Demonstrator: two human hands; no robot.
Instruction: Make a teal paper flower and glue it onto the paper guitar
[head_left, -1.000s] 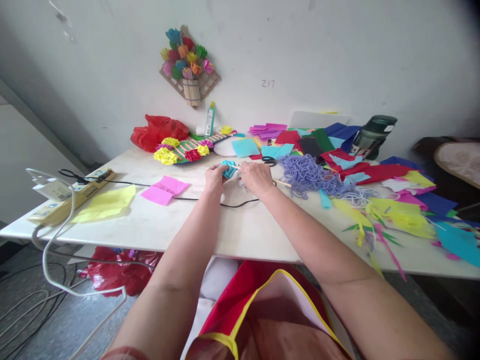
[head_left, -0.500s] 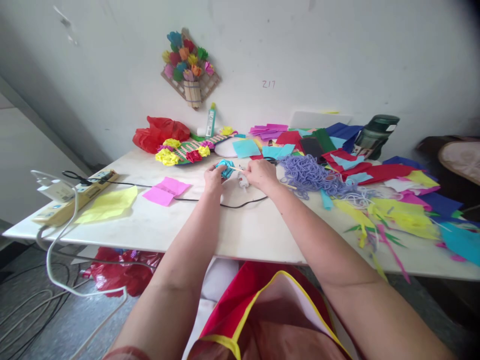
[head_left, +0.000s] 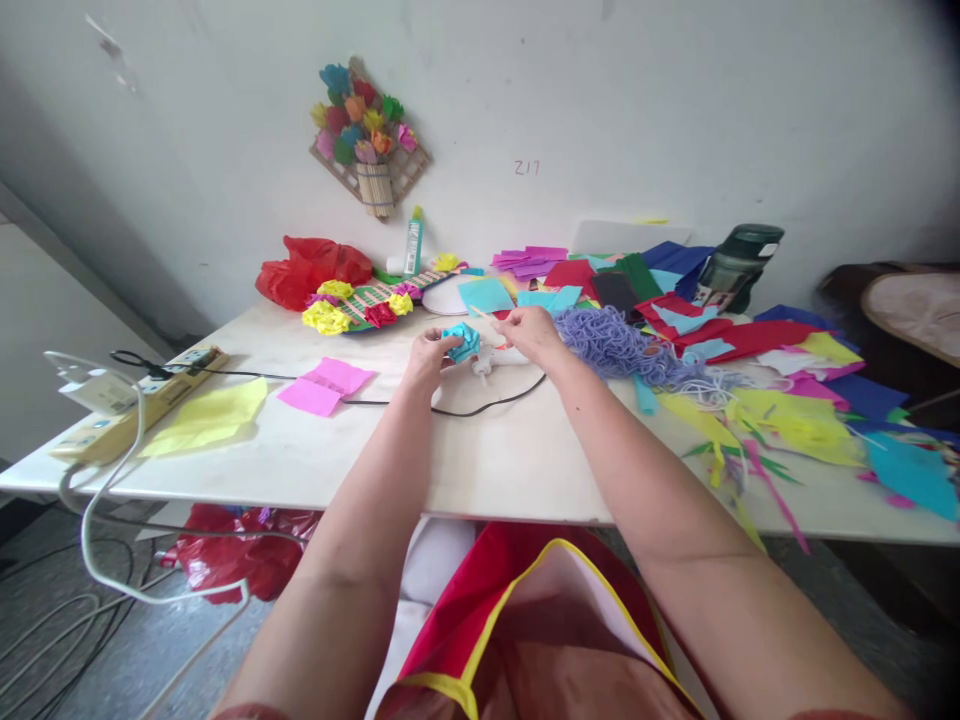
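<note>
My left hand (head_left: 429,360) is closed around a crumpled turquoise paper flower (head_left: 461,342), held just above the table. A short way to its right, my right hand (head_left: 528,332) pinches a thin pale wooden stick (head_left: 481,314) whose tip points up and left, apart from the flower. Between and below the hands lies a small whitish object (head_left: 482,366), partly hidden, near a black cord (head_left: 480,410). Behind the left hand rests a board with yellow, red and purple paper flowers (head_left: 367,303).
Purple yarn (head_left: 611,340) and coloured paper scraps cover the right side, with a dark bottle (head_left: 739,268) behind. Pink paper (head_left: 322,388), yellow paper (head_left: 210,415) and a power strip (head_left: 139,410) lie at left. A glue tube (head_left: 413,242) stands near the wall.
My right hand has drawn the stick's tip up and away from the turquoise flower. My left hand keeps hold of the flower, which shows more fully. The view has shifted slightly.
</note>
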